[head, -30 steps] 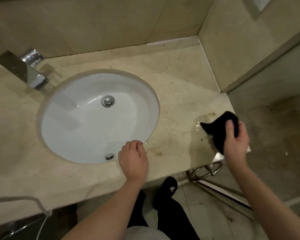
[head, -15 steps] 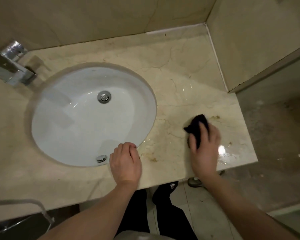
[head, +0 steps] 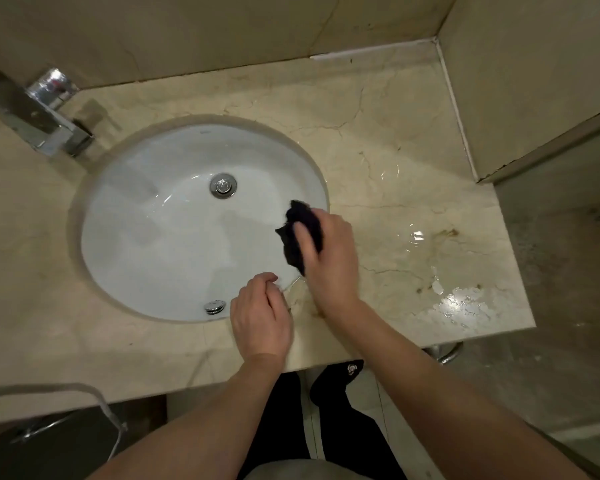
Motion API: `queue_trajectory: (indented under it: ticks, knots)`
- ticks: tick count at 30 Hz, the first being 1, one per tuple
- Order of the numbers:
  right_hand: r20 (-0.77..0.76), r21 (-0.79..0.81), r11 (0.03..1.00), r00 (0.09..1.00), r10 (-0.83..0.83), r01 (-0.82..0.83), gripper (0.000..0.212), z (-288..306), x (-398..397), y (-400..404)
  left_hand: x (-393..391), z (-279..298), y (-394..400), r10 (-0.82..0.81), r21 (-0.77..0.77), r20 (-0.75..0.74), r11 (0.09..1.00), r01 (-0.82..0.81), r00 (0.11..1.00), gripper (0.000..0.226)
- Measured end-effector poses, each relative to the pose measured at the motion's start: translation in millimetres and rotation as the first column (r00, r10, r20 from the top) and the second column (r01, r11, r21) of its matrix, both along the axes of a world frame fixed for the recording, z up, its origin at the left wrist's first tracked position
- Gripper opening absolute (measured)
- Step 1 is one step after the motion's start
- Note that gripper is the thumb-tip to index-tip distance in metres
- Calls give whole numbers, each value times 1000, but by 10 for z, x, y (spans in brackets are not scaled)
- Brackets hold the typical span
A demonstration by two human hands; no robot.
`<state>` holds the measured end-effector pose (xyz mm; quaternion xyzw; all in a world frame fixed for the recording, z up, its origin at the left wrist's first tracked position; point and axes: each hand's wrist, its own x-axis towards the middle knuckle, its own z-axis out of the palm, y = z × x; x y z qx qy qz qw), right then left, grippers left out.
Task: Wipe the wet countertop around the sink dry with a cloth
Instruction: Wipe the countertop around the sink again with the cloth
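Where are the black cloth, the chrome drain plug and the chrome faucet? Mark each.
black cloth (head: 300, 220), head view, bunched upper fold.
chrome drain plug (head: 223, 185), head view, centre cap.
chrome faucet (head: 51, 131), head view, spout body.

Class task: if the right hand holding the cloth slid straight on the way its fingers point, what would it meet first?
Probably the white sink bowl: the right hand and cloth already overhang its rim.

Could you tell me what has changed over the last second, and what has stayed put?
The right hand, gripping the black cloth, swept leftward from the countertop's right edge to the sink rim. The left hand stayed resting at the sink's front rim, fingers curled. Puddles remain near the right front corner.
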<state>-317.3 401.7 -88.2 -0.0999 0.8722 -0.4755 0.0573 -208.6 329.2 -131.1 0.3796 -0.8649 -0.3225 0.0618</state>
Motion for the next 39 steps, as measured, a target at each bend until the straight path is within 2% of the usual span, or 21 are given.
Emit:
queue_trajectory:
  ticks: [2,3,6,8,10,12,14,18,20,24,27,29,31,33,35,37,39]
  knots:
    - [6,-99,986,991,-131,131,21,178,53,439,5,8,1,9,3,-13,1000,-9,1000,30]
    - [2,-63,979,981,-192,192,29,223,86,718,4,15,2,11,8,-17,1000,-11,1000,29]
    - [8,195,953,971,-240,234,52,76,186,1565,-1,40,-1,-7,26,-29,1000,8,1000,37]
    - [-6,367,920,989,-146,138,58,-110,291,1923,-1,41,-9,-17,34,-39,999,19,999,42]
    - [-47,439,892,994,-101,112,58,-275,412,2014,4,36,-14,-9,53,-49,999,12,999,43]
    - [-66,432,888,987,-144,159,56,-384,519,1852,8,30,-15,11,84,-56,996,-6,998,43]
    - [-120,438,886,986,-111,153,54,-446,630,1502,14,20,-17,33,116,-54,993,-26,998,44]
    - [-209,425,905,969,131,-30,47,-544,757,648,17,26,-17,56,146,-58,988,-47,997,44]
    - [-230,415,905,952,202,-91,41,-544,638,255,9,38,-13,63,151,-55,987,-54,997,45]
    - [-159,427,881,942,295,-204,29,-512,279,-250,-11,71,3,82,141,-45,987,-75,996,50]
    - [-56,254,949,977,206,-186,28,-239,140,-158,4,48,-7,38,97,-19,995,-36,999,51]
    - [-73,97,994,995,64,-56,23,-13,89,176,10,23,-18,27,73,-18,997,-25,999,47]
    - [-120,63,991,986,-114,122,28,163,20,654,12,4,-23,10,57,-14,998,-10,1000,44]
    - [-95,99,947,951,-296,305,33,204,-117,1166,12,-21,-18,-49,7,17,999,49,999,41]
    - [-24,176,896,912,-410,408,37,147,-286,1632,6,-49,-19,-76,-47,99,996,81,992,38]
    - [35,323,867,911,-410,378,49,56,-442,2021,-64,-23,-1,-44,-53,138,997,51,989,39]
    - [20,500,822,945,-325,273,58,-23,-524,2257,-262,41,77,-45,34,128,999,40,991,41]
